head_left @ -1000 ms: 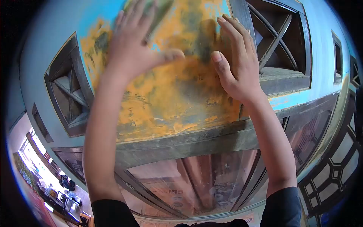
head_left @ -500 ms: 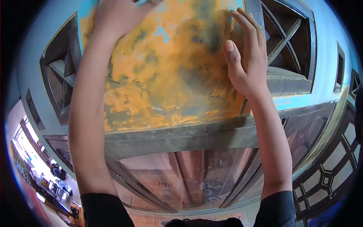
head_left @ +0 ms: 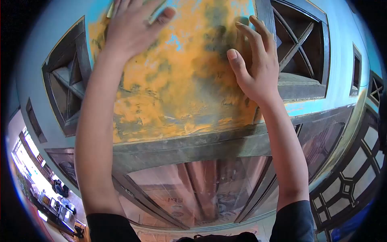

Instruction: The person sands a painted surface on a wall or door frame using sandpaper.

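High on a wall panel (head_left: pixel 181 80) with patchy orange, grey and blue paint, my left hand (head_left: pixel 135 30) lies over a flat pale-edged piece (head_left: pixel 110 11). Its edges show on both sides of the hand, with my thumb out to the right; most of it is hidden, and I cannot tell what kind it is. My right hand (head_left: pixel 258 66) is at the panel's right side by the dark wooden frame. Its fingers are apart and slightly bent, with nothing in them.
Wooden vents with crossed bars flank the panel, one on the left (head_left: pixel 68 78) and one on the right (head_left: pixel 300 48). A dark wooden beam (head_left: pixel 189 147) runs below, above glass panes (head_left: pixel 201 189). Far down at the left are cluttered furniture and a bright opening (head_left: pixel 30 155).
My left hand has come lower in view, showing more of its back and the pale-edged piece. My right hand has shifted slightly left with the view.
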Tool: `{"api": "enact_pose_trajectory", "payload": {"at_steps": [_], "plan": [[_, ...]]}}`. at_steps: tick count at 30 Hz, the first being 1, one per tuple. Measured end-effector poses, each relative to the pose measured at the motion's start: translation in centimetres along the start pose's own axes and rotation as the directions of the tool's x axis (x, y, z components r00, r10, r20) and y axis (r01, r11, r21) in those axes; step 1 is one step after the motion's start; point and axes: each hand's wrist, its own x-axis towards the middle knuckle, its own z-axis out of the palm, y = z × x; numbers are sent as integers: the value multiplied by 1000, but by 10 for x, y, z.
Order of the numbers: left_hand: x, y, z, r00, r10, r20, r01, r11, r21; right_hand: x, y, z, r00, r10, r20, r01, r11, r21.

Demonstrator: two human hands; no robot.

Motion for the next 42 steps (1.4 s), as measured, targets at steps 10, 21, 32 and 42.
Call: {"api": "enact_pose_trajectory", "payload": {"at_steps": [10, 21, 32, 42], "plan": [[10, -58, 23, 1000, 12, -24, -11, 999, 49, -1, 2, 1, 1000, -1, 8, 1, 1000, -6], [-48, -10, 52, 932, 294, -211, -313, 948, -64, -1, 1, 0, 999, 29, 25, -29, 1000, -8], [-64, -3, 48, 926, 339, -168, -356, 931, -84, -2, 6, 6, 1000, -4, 16, 6, 997, -80], [-46, 8, 46, 937, 294, -191, -312, 947, -75, 0, -3, 0, 998, 44, 37, -42, 997, -65]]}}
